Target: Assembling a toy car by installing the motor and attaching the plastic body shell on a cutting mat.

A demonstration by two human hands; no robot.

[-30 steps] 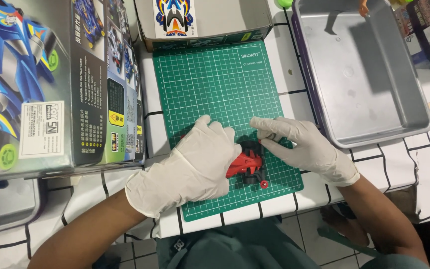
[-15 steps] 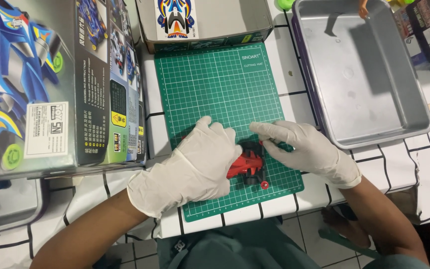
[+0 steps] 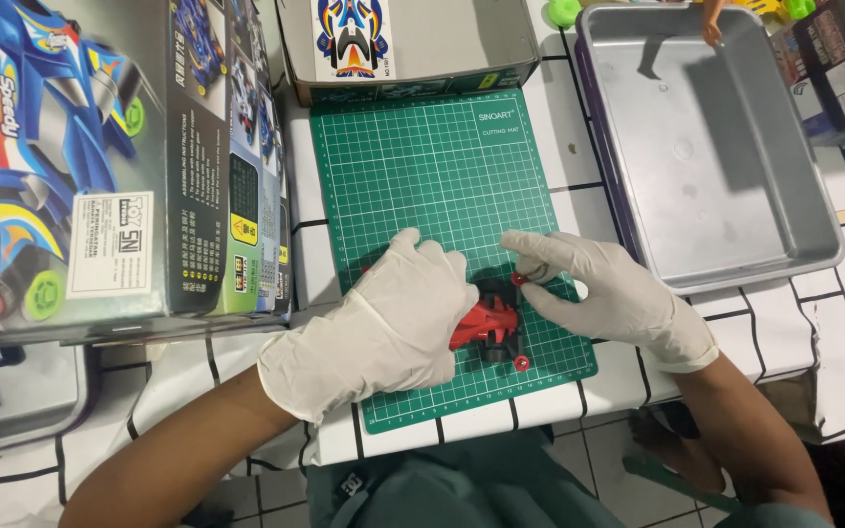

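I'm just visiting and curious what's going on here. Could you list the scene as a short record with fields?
Left hand: white-gloved left hand covering the red toy car
Right hand: white-gloved right hand, fingertips at the car's front
Surface: green cutting mat on a white tiled table
Right side: grey metal tray
Left side: big toy car box

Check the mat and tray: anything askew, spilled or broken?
Nothing stands out. The red toy car sits on the green mat between both gloved hands, left hand and right hand. The metal tray lies flat; no spill or damage shows.
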